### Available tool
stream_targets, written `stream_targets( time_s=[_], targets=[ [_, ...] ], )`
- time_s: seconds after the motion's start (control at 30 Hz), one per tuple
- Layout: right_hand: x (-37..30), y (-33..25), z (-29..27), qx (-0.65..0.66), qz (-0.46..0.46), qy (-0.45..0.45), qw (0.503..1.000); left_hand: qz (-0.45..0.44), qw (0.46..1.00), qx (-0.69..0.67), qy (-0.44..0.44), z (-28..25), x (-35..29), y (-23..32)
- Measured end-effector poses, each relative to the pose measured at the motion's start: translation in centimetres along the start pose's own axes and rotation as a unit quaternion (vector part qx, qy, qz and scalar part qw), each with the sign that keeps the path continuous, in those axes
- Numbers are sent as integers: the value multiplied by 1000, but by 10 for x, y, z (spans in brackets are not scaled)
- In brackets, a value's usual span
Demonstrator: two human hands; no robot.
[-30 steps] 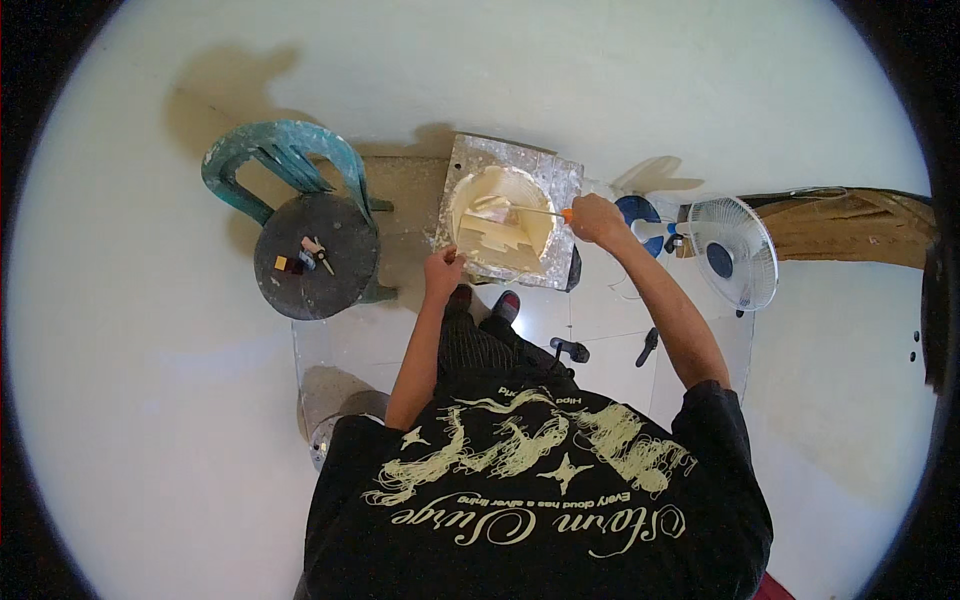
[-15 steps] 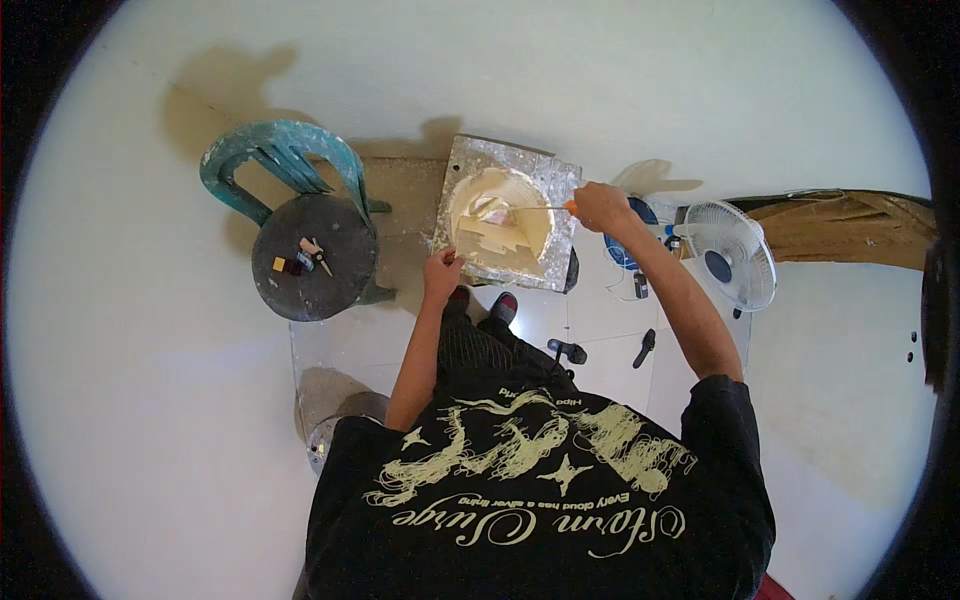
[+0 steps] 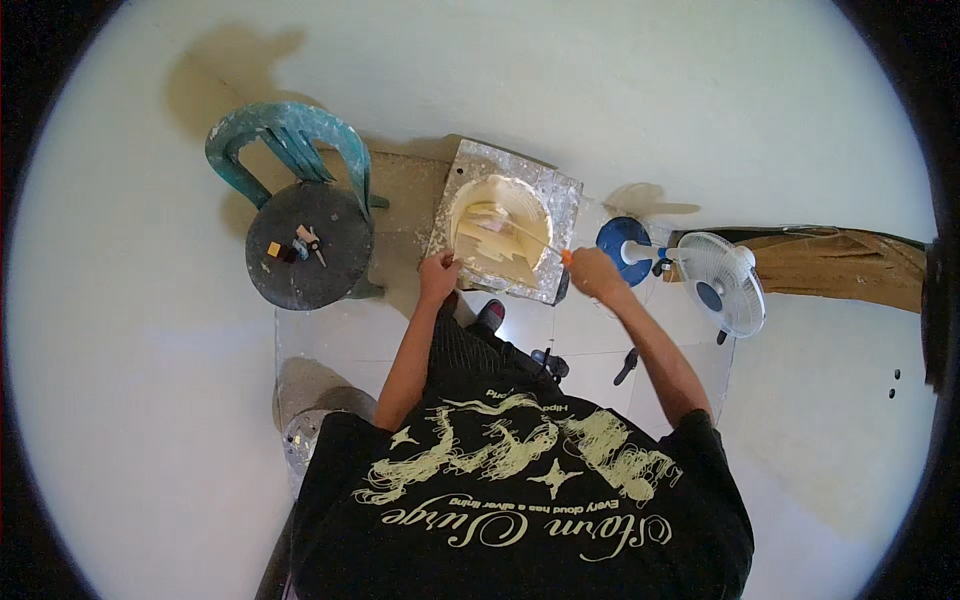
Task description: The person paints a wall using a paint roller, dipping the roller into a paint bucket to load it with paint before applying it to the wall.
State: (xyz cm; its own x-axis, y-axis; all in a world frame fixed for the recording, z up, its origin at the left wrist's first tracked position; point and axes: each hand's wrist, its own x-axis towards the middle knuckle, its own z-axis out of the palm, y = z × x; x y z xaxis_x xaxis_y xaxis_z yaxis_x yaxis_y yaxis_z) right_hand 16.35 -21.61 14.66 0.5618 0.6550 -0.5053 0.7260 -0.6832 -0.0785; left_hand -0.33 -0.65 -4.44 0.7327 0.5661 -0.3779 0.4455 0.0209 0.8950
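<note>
A round tub [image 3: 549, 226] with cream-coloured paste [image 3: 510, 262] stands on a square, paste-spattered grey board [image 3: 566, 200]. My right hand [image 3: 595, 274] is closed round the orange handle of a tool with a long thin shaft [image 3: 530, 236]. The shaft slants over the right rim into the tub; its far end lies among the paste and cannot be told apart. At the tub's near left edge, my left hand [image 3: 438, 275] has its fingers closed by the board's corner. What they grip there is too small to make out.
To the left is a green plastic chair [image 3: 290, 122] with a dark round seat [image 3: 340, 215] holding keys [image 3: 316, 246] and small items. A white fan [image 3: 725, 280] with a blue base [image 3: 615, 245] stands right. Brown sheeting [image 3: 850, 265] lies along the wall, and sandals [image 3: 626, 367] on the floor.
My right hand has moved nearer to me, and the tool's shaft, level before, now slants down toward the right. My left hand stays at the tub's edge. The whole view has shifted slightly.
</note>
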Motion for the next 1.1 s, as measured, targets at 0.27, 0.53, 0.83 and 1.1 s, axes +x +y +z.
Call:
stream_targets(
  time_s=[0.27, 0.53, 0.83, 1.1],
  targets=[
    [2, -69, 13, 63, 122, 12, 990, -11, 1000, -6, 1, 3, -3, 17],
    [-14, -56, 16, 56, 104, -31, 993, -21, 1000, 1, -6, 1, -14, 40],
    [-9, -73, 11, 76, 115, -19, 990, -21, 999, -22, 8, 4, -9, 22],
    [-32, -44, 19, 99, 95, 0, 991, -7, 1000, -10, -6, 1, -4, 14]
  ],
)
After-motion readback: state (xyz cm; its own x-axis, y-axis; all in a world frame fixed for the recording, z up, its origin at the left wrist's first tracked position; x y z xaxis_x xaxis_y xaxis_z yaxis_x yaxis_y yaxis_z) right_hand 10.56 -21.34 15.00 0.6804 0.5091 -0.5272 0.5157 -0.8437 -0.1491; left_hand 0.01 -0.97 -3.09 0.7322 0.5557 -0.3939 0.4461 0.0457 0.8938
